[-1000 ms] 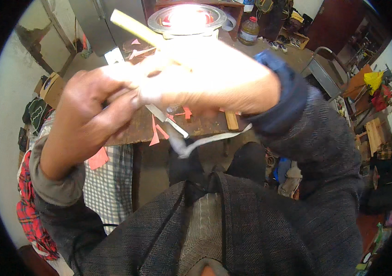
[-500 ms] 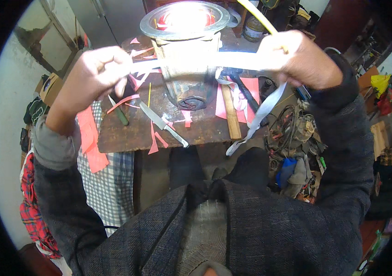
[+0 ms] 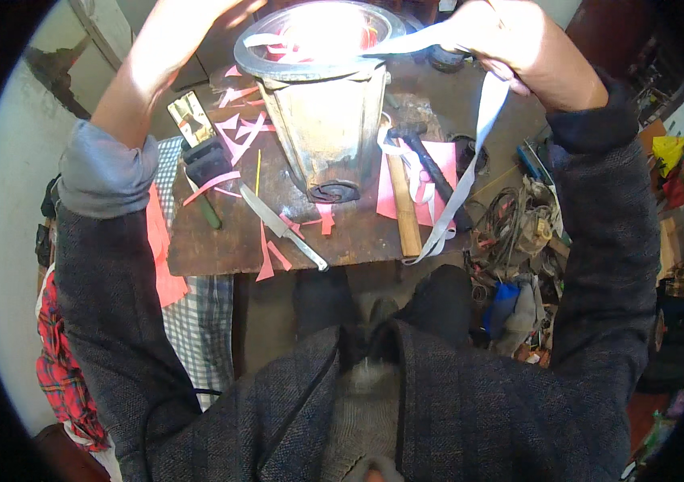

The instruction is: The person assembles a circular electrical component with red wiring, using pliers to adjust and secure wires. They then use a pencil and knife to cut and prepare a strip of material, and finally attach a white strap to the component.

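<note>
White strip [image 3: 482,120] (long, trailing) is pinched in the closed right hand [image 3: 510,40]; left hand's grip is unclear, cropped.

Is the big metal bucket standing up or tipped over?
Upright. The metal bucket stands on the wooden table, its open rim facing up.

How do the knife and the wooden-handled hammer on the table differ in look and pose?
The knife is slim, with a shiny metal blade, lying diagonally left of the metal bucket's base. The hammer is thicker, with a pale wooden handle, lying nearly lengthwise on pink paper to the right. Neither is held; both rest flat on the wooden table.
</note>
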Available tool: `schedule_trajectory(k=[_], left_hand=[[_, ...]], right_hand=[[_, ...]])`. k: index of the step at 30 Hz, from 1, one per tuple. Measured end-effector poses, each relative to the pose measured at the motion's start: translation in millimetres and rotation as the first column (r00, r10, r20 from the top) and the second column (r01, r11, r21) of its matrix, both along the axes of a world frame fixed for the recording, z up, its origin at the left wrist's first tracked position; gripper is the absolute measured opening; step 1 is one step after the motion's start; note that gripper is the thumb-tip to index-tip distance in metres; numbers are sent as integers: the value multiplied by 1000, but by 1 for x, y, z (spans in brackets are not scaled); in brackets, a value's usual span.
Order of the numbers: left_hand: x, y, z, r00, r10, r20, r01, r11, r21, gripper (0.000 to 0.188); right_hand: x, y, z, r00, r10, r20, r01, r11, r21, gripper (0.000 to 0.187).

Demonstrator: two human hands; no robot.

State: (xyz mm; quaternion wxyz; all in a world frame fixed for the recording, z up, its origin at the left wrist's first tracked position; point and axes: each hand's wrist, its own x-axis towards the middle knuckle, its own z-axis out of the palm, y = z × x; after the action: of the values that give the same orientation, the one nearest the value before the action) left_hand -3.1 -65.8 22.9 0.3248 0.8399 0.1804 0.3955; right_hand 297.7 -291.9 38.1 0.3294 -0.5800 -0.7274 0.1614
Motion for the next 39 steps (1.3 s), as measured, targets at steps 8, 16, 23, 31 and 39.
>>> schedule_trajectory(k=[8,16,23,31,39], left_hand=[[63,-80,19,875,-358,-326,407,908,96,19],[-19,-82,37,815,-275,-511,274,959,-79,17],[-40,-35,27,894,-126,-429,88,990,-106,15],[-8,56,-21,999,19,29,-9,941,-339,18],[57,115,-91,970,-186,159,245,754,-610,27]], right_hand=[[-46,4,27,982,185,-33,-185,983,11,24],[-46,-16,44,997,-65,42,59,990,127,26],[-18,15,3,930,-262,259,177,934,309,28],[6,103,-75,953,-291,-84,283,757,589,26],[-14,166,-101,599,-29,-800,497,797,343,15]])
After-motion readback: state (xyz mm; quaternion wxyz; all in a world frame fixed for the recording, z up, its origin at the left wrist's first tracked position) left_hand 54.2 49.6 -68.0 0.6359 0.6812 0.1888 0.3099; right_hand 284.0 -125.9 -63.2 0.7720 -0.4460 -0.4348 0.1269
